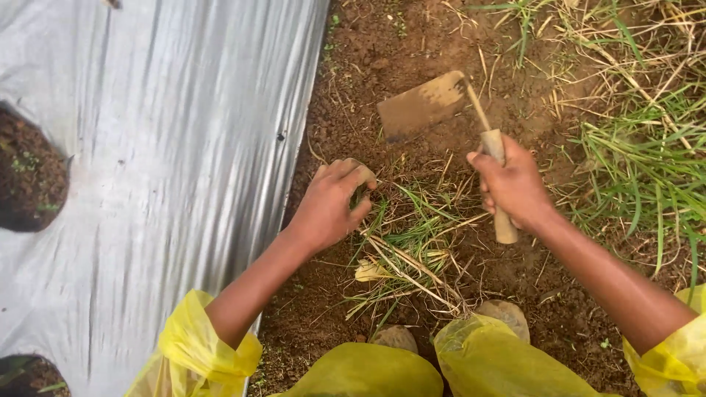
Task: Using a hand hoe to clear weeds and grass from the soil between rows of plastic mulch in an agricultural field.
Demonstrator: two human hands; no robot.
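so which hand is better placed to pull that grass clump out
Left. The left hand is already closed on the grass clump beside the silver sheet. The right hand is full, gripping the hoe by its wooden handle, blade resting on the soil beyond the clump.

Bare brown soil (pixel 353 81) underfoot, crumbly and damp. Lying on it: silver plastic sheet (pixel 169 147) at left (round planting holes cut through), a loose tuft of cut grass and dry stalks (pixel 404 250) in the middle, green grass (pixel 647 147) rooted at right.
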